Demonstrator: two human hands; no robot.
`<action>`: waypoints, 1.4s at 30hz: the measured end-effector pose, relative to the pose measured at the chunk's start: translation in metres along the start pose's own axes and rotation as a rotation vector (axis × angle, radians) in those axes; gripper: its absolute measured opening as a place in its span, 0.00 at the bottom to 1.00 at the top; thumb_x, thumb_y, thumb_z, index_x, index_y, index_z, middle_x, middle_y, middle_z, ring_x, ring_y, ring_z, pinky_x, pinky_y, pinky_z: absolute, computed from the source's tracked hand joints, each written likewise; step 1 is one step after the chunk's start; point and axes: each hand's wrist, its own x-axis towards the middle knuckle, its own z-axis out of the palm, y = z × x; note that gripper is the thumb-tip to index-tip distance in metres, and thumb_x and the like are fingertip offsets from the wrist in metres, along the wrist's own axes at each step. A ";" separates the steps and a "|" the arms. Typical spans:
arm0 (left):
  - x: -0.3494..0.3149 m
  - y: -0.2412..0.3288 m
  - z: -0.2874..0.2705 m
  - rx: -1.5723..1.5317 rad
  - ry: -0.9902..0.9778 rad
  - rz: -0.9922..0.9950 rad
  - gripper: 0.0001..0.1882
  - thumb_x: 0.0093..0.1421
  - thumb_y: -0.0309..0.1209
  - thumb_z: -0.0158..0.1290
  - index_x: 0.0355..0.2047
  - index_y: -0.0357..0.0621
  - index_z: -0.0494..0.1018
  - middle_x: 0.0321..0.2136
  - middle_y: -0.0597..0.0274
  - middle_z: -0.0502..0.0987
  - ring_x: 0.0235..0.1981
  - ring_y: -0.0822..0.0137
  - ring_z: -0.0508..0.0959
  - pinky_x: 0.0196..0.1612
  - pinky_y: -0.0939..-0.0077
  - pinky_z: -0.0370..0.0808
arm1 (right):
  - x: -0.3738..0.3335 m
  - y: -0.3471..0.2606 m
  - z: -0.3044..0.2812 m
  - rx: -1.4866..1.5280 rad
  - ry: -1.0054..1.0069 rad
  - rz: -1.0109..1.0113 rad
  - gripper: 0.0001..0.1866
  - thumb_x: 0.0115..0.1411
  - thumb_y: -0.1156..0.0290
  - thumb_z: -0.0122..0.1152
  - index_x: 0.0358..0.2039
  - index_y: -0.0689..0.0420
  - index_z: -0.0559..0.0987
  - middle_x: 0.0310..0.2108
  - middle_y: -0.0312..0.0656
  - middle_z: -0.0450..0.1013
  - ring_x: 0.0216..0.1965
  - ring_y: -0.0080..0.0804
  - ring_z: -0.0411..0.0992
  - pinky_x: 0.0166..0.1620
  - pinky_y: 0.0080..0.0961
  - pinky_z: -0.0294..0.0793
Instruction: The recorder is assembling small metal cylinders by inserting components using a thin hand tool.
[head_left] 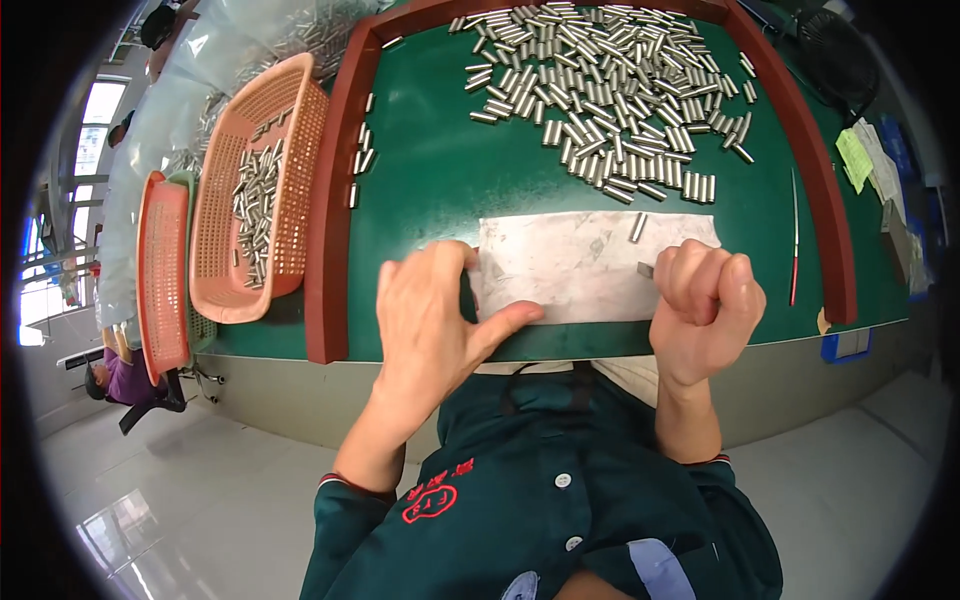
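A stained whitish cloth (565, 270) lies flat on the green tabletop near its front edge. At the cloth's left end is my left hand (420, 305), thumb spread away from the bent fingers and nothing visible between them. The thumb tip lies at the cloth's lower edge. My right hand (705, 300) is closed over the cloth's right end. From its fingers pokes the end of a metal cylinder (646, 269), the rest hidden. One loose metal cylinder (638, 227) rests on the cloth's upper part. Beyond it spreads a big pile of short silvery cylinders (610, 90).
Red-brown raised rails (328, 220) border the table; several cylinders lie along the left one. Left stands a pink basket (305, 150) holding cylinders, beside another pink basket (163, 270). A thin red-handled tool (795, 250) lies right. A black fan (835, 60) stands far right.
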 end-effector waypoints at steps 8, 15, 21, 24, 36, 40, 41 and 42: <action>0.021 -0.009 0.003 -0.190 -0.175 0.080 0.12 0.49 0.28 0.51 0.15 0.35 0.63 0.14 0.50 0.65 0.18 0.50 0.66 0.21 0.65 0.62 | -0.003 0.002 -0.008 0.085 0.021 -0.016 0.19 0.57 0.73 0.35 0.09 0.57 0.52 0.07 0.32 0.47 0.12 0.19 0.45 0.17 0.20 0.42; 0.041 0.013 -0.005 -0.075 0.132 0.069 0.04 0.45 0.21 0.52 0.24 0.38 0.69 0.17 0.57 0.66 0.19 0.58 0.68 0.23 0.69 0.65 | 0.007 -0.005 -0.018 0.061 -0.019 0.052 0.22 0.61 0.69 0.30 0.08 0.54 0.52 0.07 0.31 0.47 0.11 0.19 0.41 0.17 0.20 0.43; 0.073 0.061 0.024 -0.131 -0.121 0.577 0.18 0.39 0.21 0.48 0.35 0.40 0.70 0.30 0.60 0.67 0.29 0.62 0.68 0.32 0.72 0.66 | 0.002 -0.002 -0.019 0.091 0.052 0.069 0.23 0.60 0.69 0.32 0.07 0.56 0.54 0.07 0.34 0.51 0.11 0.22 0.46 0.17 0.22 0.46; 0.079 0.062 0.034 -0.074 -0.150 0.662 0.14 0.41 0.23 0.47 0.32 0.41 0.70 0.29 0.61 0.66 0.29 0.63 0.68 0.34 0.73 0.65 | -0.001 -0.004 -0.016 0.106 0.099 0.077 0.22 0.59 0.70 0.32 0.07 0.55 0.54 0.07 0.33 0.50 0.11 0.22 0.46 0.17 0.22 0.46; 0.070 0.041 0.038 -0.300 -0.114 0.455 0.06 0.45 0.23 0.53 0.23 0.39 0.67 0.22 0.59 0.65 0.26 0.58 0.67 0.29 0.69 0.64 | 0.008 -0.006 -0.015 0.117 0.107 0.132 0.23 0.61 0.67 0.31 0.08 0.54 0.53 0.07 0.32 0.48 0.10 0.19 0.41 0.16 0.21 0.42; 0.067 0.036 0.042 -0.364 -0.105 0.425 0.06 0.44 0.22 0.53 0.23 0.39 0.67 0.22 0.58 0.65 0.26 0.58 0.67 0.29 0.69 0.64 | 0.012 -0.004 -0.012 0.076 0.092 0.152 0.22 0.61 0.67 0.31 0.08 0.53 0.53 0.07 0.31 0.48 0.10 0.19 0.41 0.16 0.20 0.42; 0.067 0.036 0.042 -0.367 -0.111 0.424 0.06 0.44 0.22 0.53 0.23 0.39 0.67 0.22 0.58 0.65 0.26 0.58 0.67 0.29 0.69 0.64 | 0.014 -0.005 -0.011 0.079 0.097 0.176 0.22 0.61 0.66 0.30 0.08 0.53 0.53 0.06 0.31 0.47 0.10 0.18 0.41 0.16 0.20 0.42; 0.067 0.036 0.043 -0.385 -0.106 0.402 0.06 0.44 0.22 0.54 0.23 0.39 0.68 0.22 0.58 0.65 0.25 0.58 0.67 0.29 0.69 0.64 | 0.016 -0.005 -0.010 0.077 0.102 0.180 0.22 0.61 0.66 0.30 0.08 0.53 0.53 0.06 0.31 0.47 0.10 0.18 0.41 0.16 0.20 0.42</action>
